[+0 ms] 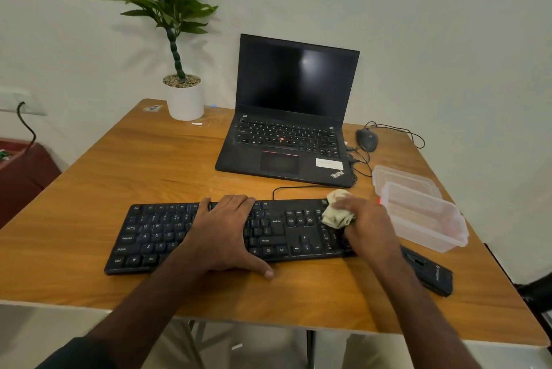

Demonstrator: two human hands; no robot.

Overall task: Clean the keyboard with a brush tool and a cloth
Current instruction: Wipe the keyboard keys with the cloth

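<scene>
A black wired keyboard (155,234) lies across the near part of the wooden table (119,165). My left hand (227,234) rests flat on its middle, fingers straight over the far edge and thumb at the near edge. My right hand (367,225) holds a crumpled cream cloth (336,213) against the keyboard's right end, over the number pad. A black brush tool (430,271) lies on the table just right of the keyboard, partly hidden by my right forearm.
An open black laptop (292,117) stands behind the keyboard, with a wired mouse (366,139) to its right. A clear plastic box with its lid (424,213) sits at the right. A potted plant (183,97) stands at the back left.
</scene>
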